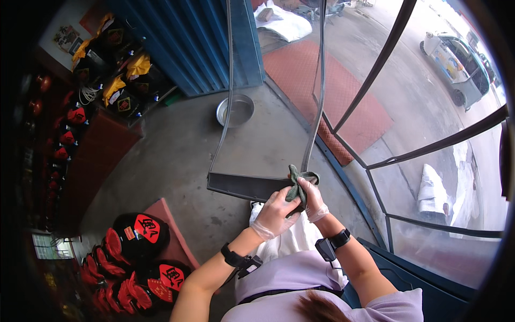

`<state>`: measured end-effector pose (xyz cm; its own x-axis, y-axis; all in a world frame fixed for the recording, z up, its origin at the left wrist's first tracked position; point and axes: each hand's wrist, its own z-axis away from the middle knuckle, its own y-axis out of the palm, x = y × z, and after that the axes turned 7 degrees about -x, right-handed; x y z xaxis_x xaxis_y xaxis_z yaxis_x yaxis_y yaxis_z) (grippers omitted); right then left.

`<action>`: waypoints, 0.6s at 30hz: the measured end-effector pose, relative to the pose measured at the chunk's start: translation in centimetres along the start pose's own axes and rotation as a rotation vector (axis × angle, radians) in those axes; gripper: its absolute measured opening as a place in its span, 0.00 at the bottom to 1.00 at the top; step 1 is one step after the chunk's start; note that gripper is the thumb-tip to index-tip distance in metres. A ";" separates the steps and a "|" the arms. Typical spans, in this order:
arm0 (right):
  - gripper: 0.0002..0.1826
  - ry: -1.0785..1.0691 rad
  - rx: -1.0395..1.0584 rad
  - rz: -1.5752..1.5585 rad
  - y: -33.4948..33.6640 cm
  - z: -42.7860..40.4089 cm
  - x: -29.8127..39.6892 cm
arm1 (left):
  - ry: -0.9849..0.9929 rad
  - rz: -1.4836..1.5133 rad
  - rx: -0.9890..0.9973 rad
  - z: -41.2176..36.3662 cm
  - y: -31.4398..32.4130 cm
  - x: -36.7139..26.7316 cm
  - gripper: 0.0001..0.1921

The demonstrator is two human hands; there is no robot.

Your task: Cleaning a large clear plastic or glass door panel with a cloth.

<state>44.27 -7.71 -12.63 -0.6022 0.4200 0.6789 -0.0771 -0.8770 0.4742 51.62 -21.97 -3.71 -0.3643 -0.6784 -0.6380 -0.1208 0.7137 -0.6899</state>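
A door with a dark metal frame [249,186] and a transparent pane stands before me. At its lower right corner, my gloved left hand [277,213] and gloved right hand [313,197] meet on a grey-green cloth [297,186]. The cloth is bunched between the fingers and over the frame's corner. The right hand pinches it from above with thumb and fingers; the left hand grips its lower part beside the bottom rail. Both hands wear thin clear plastic gloves. The part of the corner under the cloth is hidden.
A metal basin [235,111] rests on the concrete floor near a blue corrugated panel [193,48]. Dark jars with red covers [147,228] stand at lower left, more jars with yellow cloths [139,66] at upper left. Glazed framing [438,147] runs along the right; a red mat [326,92] lies beyond.
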 end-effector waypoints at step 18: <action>0.33 0.079 0.297 -0.063 4.1 3.4 13.4 | 0.183 0.001 -0.026 -4.1 -4.1 12.6 0.28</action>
<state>38.54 -4.86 0.31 -0.6643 0.4421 0.6027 0.1122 -0.7382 0.6652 43.77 -32.72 -7.50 -0.5258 -0.6365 -0.5644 -0.1431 0.7202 -0.6789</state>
